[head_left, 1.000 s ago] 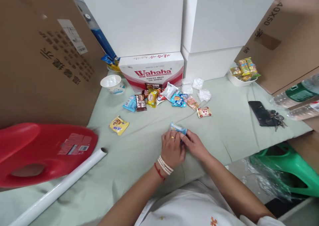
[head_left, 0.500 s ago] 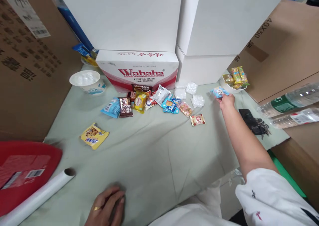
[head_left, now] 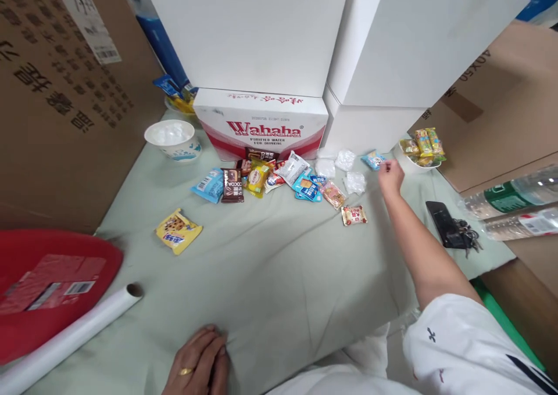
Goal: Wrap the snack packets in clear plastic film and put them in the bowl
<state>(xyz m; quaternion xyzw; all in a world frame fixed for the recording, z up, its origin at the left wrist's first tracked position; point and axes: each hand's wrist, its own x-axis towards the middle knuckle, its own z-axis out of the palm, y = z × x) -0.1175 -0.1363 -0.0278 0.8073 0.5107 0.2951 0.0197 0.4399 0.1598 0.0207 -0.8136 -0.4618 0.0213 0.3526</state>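
My right hand point(head_left: 391, 179) reaches toward the back right of the table, fingers pinched at the right end of a small blue snack packet point(head_left: 373, 160). The packet lies just left of a white bowl point(head_left: 408, 164) of yellow-wrapped candies point(head_left: 424, 142). My left hand point(head_left: 198, 361), with a gold ring, rests loosely on the table at the front, fingers a little bent and nothing seen in it. Left of the blue packet are clear-wrapped white pieces point(head_left: 346, 160), a red-and-cream packet point(head_left: 354, 215) and a pile of mixed snack packets point(head_left: 261, 177).
A yellow cookie packet point(head_left: 178, 231) lies at left, below a paper bowl point(head_left: 171, 142). A Wahaha carton point(head_left: 261, 125) and white boxes stand behind. At right are a phone point(head_left: 444, 223), keys point(head_left: 471, 235) and bottles point(head_left: 508, 200). A white tube point(head_left: 74, 337) lies front left.
The blue packet has moved left, away from the bowl of candies, together with my right hand. The whole view has shifted slightly. My left hand stays resting on the table.
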